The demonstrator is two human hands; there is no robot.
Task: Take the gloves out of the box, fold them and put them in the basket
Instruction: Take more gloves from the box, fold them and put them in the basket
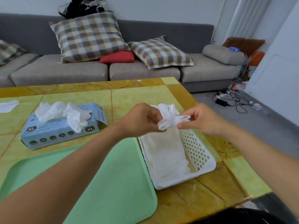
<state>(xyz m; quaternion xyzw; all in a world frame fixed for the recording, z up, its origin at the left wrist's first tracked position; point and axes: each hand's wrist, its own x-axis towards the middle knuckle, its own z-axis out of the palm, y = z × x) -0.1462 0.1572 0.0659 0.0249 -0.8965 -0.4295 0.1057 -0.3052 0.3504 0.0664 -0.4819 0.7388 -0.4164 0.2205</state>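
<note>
From the head camera, both hands are raised over the far end of the white basket [198, 152], which lies on the table [145, 96] with its long side running from near to far, just right of a green tray [116, 183]. The left hand [142, 120] and the right hand [203, 119] each pinch one bunched white glove [169, 118] between thumb and fingertips, fingers curled, the glove stretched across the short gap between them. Folded gloves [166, 154] already line the basket floor, directly below and nearer than the held glove, so the drop looks to be straight down and slightly toward the person. Either hand seems equally close. The box [59, 131], with more gloves spilling from its top, sits well to the left.
</note>
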